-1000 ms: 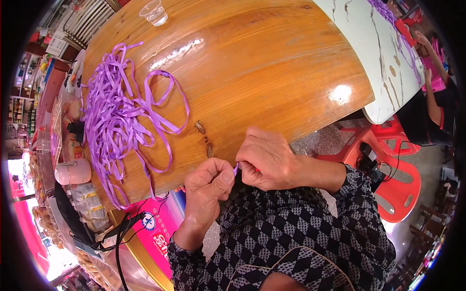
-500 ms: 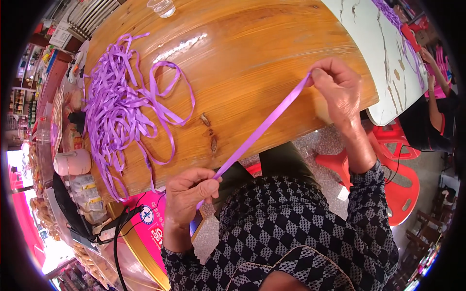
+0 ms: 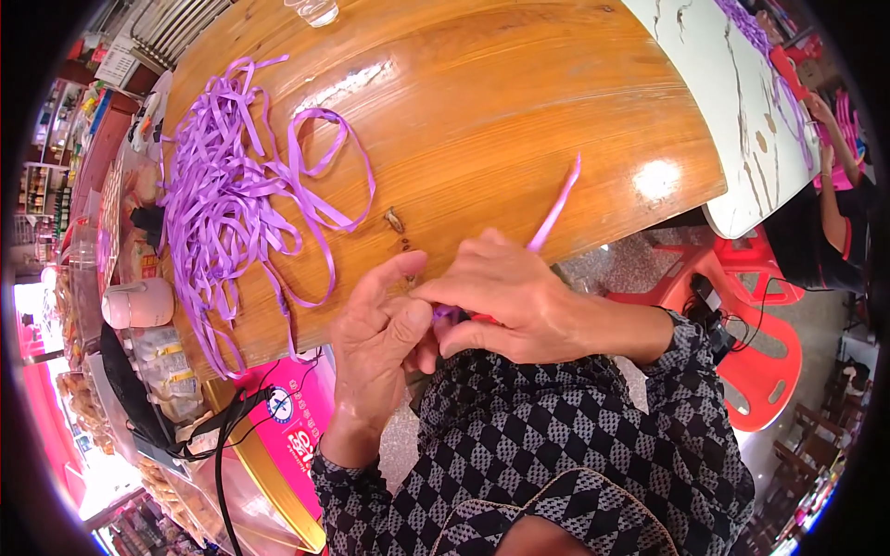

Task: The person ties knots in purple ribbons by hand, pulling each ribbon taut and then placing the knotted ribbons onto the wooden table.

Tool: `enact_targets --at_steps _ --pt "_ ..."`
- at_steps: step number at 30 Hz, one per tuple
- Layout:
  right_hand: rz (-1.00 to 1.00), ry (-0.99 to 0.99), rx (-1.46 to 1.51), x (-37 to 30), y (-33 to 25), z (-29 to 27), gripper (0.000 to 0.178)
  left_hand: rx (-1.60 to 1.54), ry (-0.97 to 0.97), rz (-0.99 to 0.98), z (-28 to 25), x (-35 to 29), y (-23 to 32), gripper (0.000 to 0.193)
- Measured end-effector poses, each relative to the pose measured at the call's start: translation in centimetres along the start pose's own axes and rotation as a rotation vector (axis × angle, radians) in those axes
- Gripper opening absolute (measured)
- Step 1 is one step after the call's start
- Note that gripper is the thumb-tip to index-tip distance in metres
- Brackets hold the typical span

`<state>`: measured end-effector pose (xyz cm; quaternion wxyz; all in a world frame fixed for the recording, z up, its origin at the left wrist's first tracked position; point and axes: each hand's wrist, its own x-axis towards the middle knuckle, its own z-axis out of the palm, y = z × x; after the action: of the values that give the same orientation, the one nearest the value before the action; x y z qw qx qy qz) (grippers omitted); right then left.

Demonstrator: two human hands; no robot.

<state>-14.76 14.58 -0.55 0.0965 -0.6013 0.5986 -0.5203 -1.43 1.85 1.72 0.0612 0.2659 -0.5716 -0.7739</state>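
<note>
Both hands meet at the near edge of the wooden table. My left hand [image 3: 371,338] pinches a purple ribbon [image 3: 556,208] between thumb and fingers, its index finger raised. My right hand [image 3: 510,296] is closed over the same ribbon, close against the left fingertips. A small purple bit shows between the hands; most of the stretch there is hidden by the fingers. The ribbon's loose end sticks out beyond the right hand and over the table. To the left lies a large tangled pile of purple ribbon [image 3: 218,185], with a loop spreading rightward.
The wooden table [image 3: 482,102] carries a clear cup [image 3: 317,11] at its far edge. A white marbled table [image 3: 742,120] adjoins at right, where another person's arms [image 3: 828,130] handle purple ribbon. Red stools [image 3: 760,361] stand at right; a pink canister [image 3: 139,303] and black cables [image 3: 227,435] are at left.
My right hand has come down and left from the far end of the stretched ribbon to meet my left hand. The ribbon's end now hangs free past the right hand.
</note>
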Motion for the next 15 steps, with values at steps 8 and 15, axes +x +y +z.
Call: enact_targets --at_steps 8,15 --pt "0.060 0.077 0.084 -0.5 0.8 0.5 0.020 0.057 -0.063 -0.127 -0.9 0.4 -0.7 0.032" --pt "-0.046 0.090 0.047 0.1 0.0 -0.7 0.014 0.022 -0.200 -0.179 -0.2 0.9 0.0 0.027"
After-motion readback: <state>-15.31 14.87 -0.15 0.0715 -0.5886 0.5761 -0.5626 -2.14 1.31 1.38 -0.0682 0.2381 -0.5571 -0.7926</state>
